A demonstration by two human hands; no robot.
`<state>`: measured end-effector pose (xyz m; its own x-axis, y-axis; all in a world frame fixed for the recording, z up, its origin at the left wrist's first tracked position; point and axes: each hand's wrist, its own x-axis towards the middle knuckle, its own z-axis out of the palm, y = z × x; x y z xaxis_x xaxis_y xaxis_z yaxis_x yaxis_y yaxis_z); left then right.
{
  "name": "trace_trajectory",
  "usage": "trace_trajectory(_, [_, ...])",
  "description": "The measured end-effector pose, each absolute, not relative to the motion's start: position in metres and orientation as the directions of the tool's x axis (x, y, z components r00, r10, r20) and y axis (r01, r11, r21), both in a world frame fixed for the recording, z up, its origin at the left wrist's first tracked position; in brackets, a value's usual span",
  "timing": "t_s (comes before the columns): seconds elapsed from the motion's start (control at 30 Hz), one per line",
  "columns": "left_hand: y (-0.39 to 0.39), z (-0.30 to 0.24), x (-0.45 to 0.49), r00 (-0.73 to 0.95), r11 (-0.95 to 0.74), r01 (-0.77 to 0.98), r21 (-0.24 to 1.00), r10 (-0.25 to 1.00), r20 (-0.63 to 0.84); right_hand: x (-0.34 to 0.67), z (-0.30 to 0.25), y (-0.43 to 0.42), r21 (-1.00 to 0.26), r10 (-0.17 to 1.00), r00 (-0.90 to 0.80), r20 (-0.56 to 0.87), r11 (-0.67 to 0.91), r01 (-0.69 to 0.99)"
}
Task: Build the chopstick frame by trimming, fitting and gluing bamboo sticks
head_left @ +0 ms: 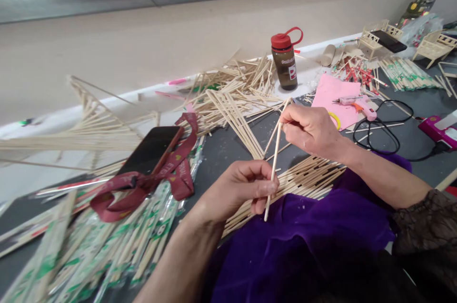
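Observation:
One thin wooden chopstick (274, 157) runs between my two hands, tilted, its lower tip poking out below the left. My left hand (246, 186) pinches it near that lower end. Higher up, my right hand (307, 126) is closed on its upper part; whether a second stick is also in those fingers is hidden. Beneath both hands lies a slatted panel of sticks (303, 174), partly over the purple cloth (264, 241) on my lap. Just beyond the left hand, a row of joined sticks (237, 124) leans by the loose stick pile (246, 74).
At left are a phone (152, 150) with a maroon lanyard (182, 174) and wrapped chopsticks (124, 241). A red-capped bottle (285, 65) stands behind. On the right, a pink glue gun (357, 103) lies on pink paper (330, 91), its black cable (382, 136) looping nearby. Small stick-built chairs (435, 45) stand farther back.

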<state>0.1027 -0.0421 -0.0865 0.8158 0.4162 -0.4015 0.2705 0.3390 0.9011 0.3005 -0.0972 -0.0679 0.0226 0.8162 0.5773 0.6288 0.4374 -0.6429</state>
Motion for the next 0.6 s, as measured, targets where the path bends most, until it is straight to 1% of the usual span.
trace_trajectory(0.07, [-0.045, -0.088, 0.103, 0.837, 0.425, 0.228, 0.876, 0.374, -0.400, 0.306, -0.067, -0.099, -0.527, 0.772, -0.031, 0.635, 0.463, 0.713])
trace_trajectory(0.13, [-0.048, -0.089, 0.103, 0.853, 0.484, 0.214, 0.849, 0.331, -0.404, 0.316, -0.065, -0.101, -0.432, 0.737, -0.036, 0.675, 0.434, 0.791])
trace_trajectory(0.17, [-0.050, -0.089, 0.103, 0.858, 0.502, 0.214, 0.838, 0.313, -0.407, 0.323, -0.064, -0.102, -0.416, 0.725, -0.004, 0.688, 0.400, 0.816])
trace_trajectory(0.2, [-0.051, -0.090, 0.104, 0.863, 0.515, 0.214, 0.830, 0.299, -0.408, 0.331, -0.063, -0.103, -0.428, 0.715, 0.048, 0.698, 0.362, 0.828])
trace_trajectory(0.23, [-0.051, -0.091, 0.105, 0.866, 0.525, 0.212, 0.824, 0.290, -0.408, 0.341, -0.062, -0.102, -0.463, 0.703, 0.116, 0.701, 0.325, 0.825])
trace_trajectory(0.3, [-0.052, -0.095, 0.107, 0.869, 0.541, 0.205, 0.816, 0.283, -0.406, 0.363, -0.057, -0.098, -0.601, 0.698, 0.280, 0.659, 0.265, 0.754])
trace_trajectory(0.37, [-0.052, -0.099, 0.110, 0.870, 0.547, 0.205, 0.811, 0.278, -0.408, 0.387, -0.047, -0.088, -0.773, 0.729, 0.421, 0.540, 0.232, 0.590])
trace_trajectory(0.4, [-0.052, -0.101, 0.111, 0.868, 0.549, 0.206, 0.810, 0.280, -0.410, 0.400, -0.039, -0.081, -0.841, 0.759, 0.453, 0.467, 0.223, 0.493])
trace_trajectory(0.43, [-0.052, -0.103, 0.112, 0.865, 0.550, 0.209, 0.808, 0.281, -0.415, 0.411, -0.030, -0.073, -0.875, 0.732, 0.508, 0.454, 0.260, 0.408])
trace_trajectory(0.47, [-0.051, -0.104, 0.113, 0.860, 0.549, 0.214, 0.808, 0.286, -0.422, 0.422, -0.020, -0.064, -0.888, 0.724, 0.532, 0.438, 0.260, 0.378])
trace_trajectory(0.5, [-0.051, -0.105, 0.113, 0.855, 0.547, 0.221, 0.807, 0.289, -0.430, 0.432, -0.010, -0.055, -0.898, 0.722, 0.548, 0.422, 0.248, 0.364])
trace_trajectory(0.53, [-0.051, -0.106, 0.114, 0.850, 0.543, 0.233, 0.807, 0.289, -0.440, 0.441, 0.000, -0.046, -0.910, 0.749, 0.537, 0.389, 0.222, 0.351])
trace_trajectory(0.6, [-0.050, -0.107, 0.114, 0.842, 0.527, 0.263, 0.808, 0.284, -0.459, 0.454, 0.015, -0.029, -0.911, 0.773, 0.533, 0.343, 0.136, 0.389])
